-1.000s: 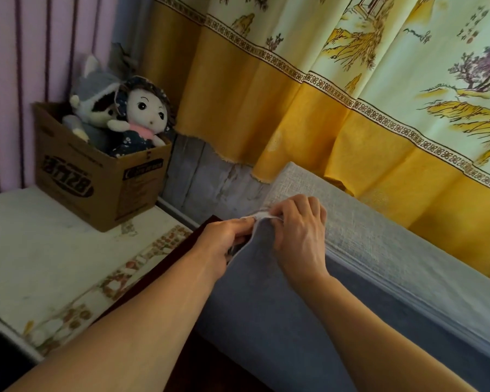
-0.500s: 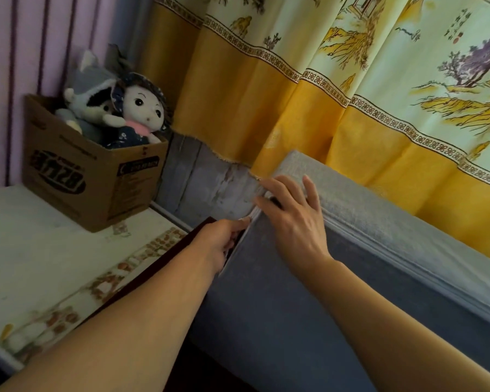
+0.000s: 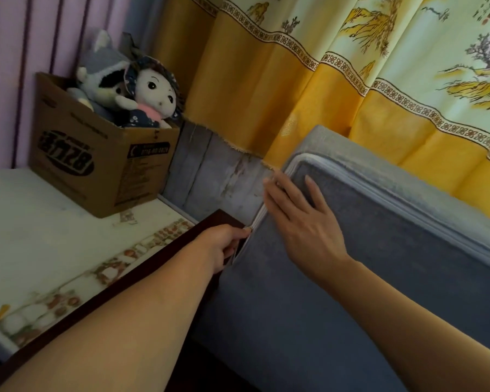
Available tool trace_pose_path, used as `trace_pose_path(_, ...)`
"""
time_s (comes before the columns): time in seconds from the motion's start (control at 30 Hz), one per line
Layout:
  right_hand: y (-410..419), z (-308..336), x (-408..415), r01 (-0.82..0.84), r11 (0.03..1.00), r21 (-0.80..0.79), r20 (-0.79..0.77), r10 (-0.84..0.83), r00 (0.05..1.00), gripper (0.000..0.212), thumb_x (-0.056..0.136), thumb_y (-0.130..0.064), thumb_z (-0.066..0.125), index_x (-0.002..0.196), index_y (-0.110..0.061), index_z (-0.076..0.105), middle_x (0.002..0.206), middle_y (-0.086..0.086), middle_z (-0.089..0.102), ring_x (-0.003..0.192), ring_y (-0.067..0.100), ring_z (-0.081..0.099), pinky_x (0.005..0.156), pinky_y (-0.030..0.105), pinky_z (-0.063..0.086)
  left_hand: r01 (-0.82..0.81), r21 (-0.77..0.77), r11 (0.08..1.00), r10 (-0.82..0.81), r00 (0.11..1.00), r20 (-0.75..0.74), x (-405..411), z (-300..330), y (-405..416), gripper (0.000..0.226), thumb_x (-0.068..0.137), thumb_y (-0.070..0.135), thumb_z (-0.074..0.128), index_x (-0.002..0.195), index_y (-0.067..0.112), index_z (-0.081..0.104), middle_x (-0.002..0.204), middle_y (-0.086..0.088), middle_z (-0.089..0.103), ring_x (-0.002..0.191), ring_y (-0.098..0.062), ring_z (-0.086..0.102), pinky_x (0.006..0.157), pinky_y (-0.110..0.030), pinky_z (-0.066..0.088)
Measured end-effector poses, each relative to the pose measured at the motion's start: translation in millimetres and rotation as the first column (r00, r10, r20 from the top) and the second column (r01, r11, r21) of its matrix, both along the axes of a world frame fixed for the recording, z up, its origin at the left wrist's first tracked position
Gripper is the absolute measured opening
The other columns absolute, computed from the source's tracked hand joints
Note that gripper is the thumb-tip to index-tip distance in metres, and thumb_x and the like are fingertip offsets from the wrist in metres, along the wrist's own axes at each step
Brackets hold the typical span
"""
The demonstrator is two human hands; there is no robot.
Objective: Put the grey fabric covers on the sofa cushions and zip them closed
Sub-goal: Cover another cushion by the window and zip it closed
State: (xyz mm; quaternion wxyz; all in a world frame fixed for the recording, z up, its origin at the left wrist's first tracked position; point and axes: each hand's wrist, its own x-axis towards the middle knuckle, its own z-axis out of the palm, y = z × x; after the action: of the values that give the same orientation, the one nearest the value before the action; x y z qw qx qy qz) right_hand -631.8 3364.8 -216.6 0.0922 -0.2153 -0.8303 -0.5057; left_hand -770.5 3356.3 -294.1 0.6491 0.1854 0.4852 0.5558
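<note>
Behind cushion edge (image 3: 255,222), left hand (image 3: 224,244) fingertips hidden

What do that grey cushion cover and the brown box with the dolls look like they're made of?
The grey cushion cover: woven fabric, matte, probably a linen-like cloth, judging by its visible coarse weave. The box: brown corrugated cardboard, dull, with printed lettering and folded flaps.

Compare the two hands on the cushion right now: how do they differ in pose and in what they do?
The left hand is curled, pinching at the zip line on the cushion's side edge; the right hand lies flat with straight, spread fingers. The left sits low beside the cushion; the right presses higher on the grey cover's face near the corner. Both touch the same cushion.
</note>
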Motion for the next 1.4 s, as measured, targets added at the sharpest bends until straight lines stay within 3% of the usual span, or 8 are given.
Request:
trace_pose_path(0.37,9.1,-22.9,0.6,0.033,0.997,0.073,-0.098,-0.025,0.995,0.061,0.084,-0.014,0.024,0.143,-0.003,0.035,0.154,0.009,0.028,0.144,0.024,0.015,0.116,0.046,-0.009,-0.028,-0.112,0.993,0.033,0.998,0.049,10.0,-63.1,14.6,0.026,0.088,0.021,0.065,0.067,0.014,0.051,0.064,0.003,0.041,0.057,-0.008,0.039,0.059,-0.024,0.032)
trace_pose_path(0.57,14.0,-29.3,0.1,-0.002,0.995,0.097,-0.135,0.015,0.991,0.058,0.087,-0.012,0.03,0.143,-0.003,0.036,0.154,0.008,0.027,0.145,0.024,0.012,0.116,0.047,-0.01,-0.135,-0.078,0.988,0.146,0.977,0.155,19.0,-75.1,34.2,0.017,0.092,0.003,0.055,0.075,0.004,0.055,0.068,-0.005,0.053,0.055,-0.013,0.054,0.037,-0.016,0.044)
trace_pose_path(0.7,16.3,-29.6,2.1,-0.049,0.994,0.097,-0.148,0.063,0.987,0.056,0.087,-0.009,0.035,0.143,-0.002,0.037,0.153,0.009,0.031,0.144,0.024,0.015,0.116,0.046,-0.01,-0.232,-0.134,0.963,0.248,0.962,0.116,24.4,-89.2,45.3,0.003,0.088,-0.002,0.059,0.086,-0.003,0.06,0.069,-0.01,0.058,0.058,-0.016,0.057,0.039,-0.021,0.049)
trace_pose_path(0.87,17.6,-25.7,4.4,-0.075,0.994,0.08,-0.135,0.086,0.987,0.055,0.088,-0.01,0.029,0.141,-0.002,0.04,0.151,0.01,0.033,0.143,0.024,0.02,0.116,0.044,-0.007,-0.281,-0.162,0.946,0.288,0.958,0.019,27.7,-99.7,51.5,0.011,0.089,0.004,0.061,0.078,0.002,0.059,0.068,-0.009,0.061,0.049,-0.015,0.06,0.031,-0.016,0.04)
trace_pose_path(1.0,17.2,-23.2,6.2,-0.065,0.996,0.057,-0.128,0.071,0.989,0.056,0.088,-0.01,0.025,0.141,-0.002,0.04,0.152,0.01,0.033,0.143,0.025,0.021,0.116,0.044,-0.006,-0.246,-0.184,0.952,0.232,0.968,-0.098,26.3,-90.3,47.2,0.009,0.092,0.008,0.057,0.087,0.002,0.062,0.076,-0.006,0.063,0.057,-0.013,0.058,0.043,-0.026,0.041)
trace_pose_path(1.2,14.7,-19.7,8.5,-0.046,0.999,0.018,-0.096,0.048,0.994,0.056,0.089,-0.009,0.023,0.142,-0.003,0.038,0.153,0.009,0.03,0.144,0.024,0.019,0.117,0.044,-0.004,-0.234,-0.178,0.956,0.22,0.971,-0.094,25.2,-73.0,43.2,0.021,0.092,-0.004,0.049,0.109,-0.001,0.062,0.095,-0.016,0.063,0.062,-0.02,0.057,0.027,-0.016,0.038)
trace_pose_path(1.27,11.6,-18.3,8.3,-0.025,1.0,-0.013,-0.083,0.024,0.996,0.058,0.088,-0.01,0.021,0.143,-0.003,0.038,0.153,0.01,0.031,0.144,0.024,0.017,0.117,0.043,-0.005,-0.229,-0.169,0.959,0.224,0.973,-0.048,26.0,-62.0,31.3,0.024,0.094,-0.003,0.046,0.114,-0.003,0.059,0.088,-0.015,0.059,0.063,-0.02,0.055,0.029,-0.02,0.044)
trace_pose_path(1.4,0.7,-9.2,7.4,0.008,0.992,-0.129,-0.046,-0.014,0.999,0.063,0.082,-0.016,0.019,0.135,-0.002,0.048,0.148,0.013,0.038,0.142,0.027,0.017,0.117,0.043,-0.002,-0.159,-0.087,0.983,0.146,0.98,-0.136,31.3,-22.4,8.2,0.034,0.099,0.008,0.034,0.128,0.012,0.052,0.108,-0.009,0.057,0.077,-0.018,0.056,0.053,-0.028,0.05)
